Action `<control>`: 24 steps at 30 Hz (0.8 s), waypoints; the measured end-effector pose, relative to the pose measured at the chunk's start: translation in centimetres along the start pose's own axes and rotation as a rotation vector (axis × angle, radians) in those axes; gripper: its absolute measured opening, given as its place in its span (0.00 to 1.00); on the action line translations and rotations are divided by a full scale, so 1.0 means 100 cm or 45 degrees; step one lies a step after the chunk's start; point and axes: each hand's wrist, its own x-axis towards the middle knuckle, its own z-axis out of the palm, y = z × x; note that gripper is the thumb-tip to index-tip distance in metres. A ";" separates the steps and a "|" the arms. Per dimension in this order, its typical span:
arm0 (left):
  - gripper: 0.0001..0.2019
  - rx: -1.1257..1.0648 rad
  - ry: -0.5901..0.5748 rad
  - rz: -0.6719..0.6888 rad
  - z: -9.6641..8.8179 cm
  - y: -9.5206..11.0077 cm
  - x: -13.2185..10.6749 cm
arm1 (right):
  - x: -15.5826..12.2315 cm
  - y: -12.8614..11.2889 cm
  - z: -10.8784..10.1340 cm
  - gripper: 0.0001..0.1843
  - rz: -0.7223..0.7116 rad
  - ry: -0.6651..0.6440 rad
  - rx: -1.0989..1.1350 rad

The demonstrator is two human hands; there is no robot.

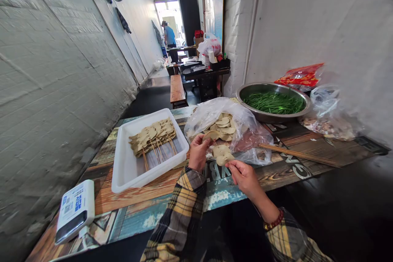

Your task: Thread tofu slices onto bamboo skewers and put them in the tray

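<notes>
My left hand (pixel 199 152) pinches a thin, beige, rounded slice (pixel 211 134) at the near edge of an opened clear plastic bag (pixel 199 112). More loose slices (pixel 225 125) of the same kind lie heaped inside the bag. My right hand (pixel 245 177) is closed on a skewer of beige slices (pixel 221 154), held low over the table; the fingers cover most of its stick. To the left, a white plastic tray (pixel 123 174) holds several finished-looking skewers (pixel 152 135), stacked with their bare sticks pointing toward me.
Bare wooden skewers (pixel 297 155) lie on the patterned table (pixel 147 208) at right. Behind them stand a metal bowl (pixel 307 108) of green chives (pixel 273 103) and a tied plastic bag (pixel 330 118). A white payment device (pixel 75 213) sits front left. A person (pixel 169 36) stands far back.
</notes>
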 end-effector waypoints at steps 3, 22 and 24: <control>0.14 0.008 0.006 0.006 0.000 0.000 0.000 | 0.000 0.000 0.000 0.21 0.003 0.003 0.002; 0.11 0.343 -0.047 0.199 -0.003 -0.007 0.004 | 0.002 -0.001 0.000 0.18 -0.005 0.009 -0.106; 0.11 0.326 -0.089 0.162 -0.001 -0.005 0.002 | 0.002 -0.003 0.000 0.19 -0.009 0.026 -0.101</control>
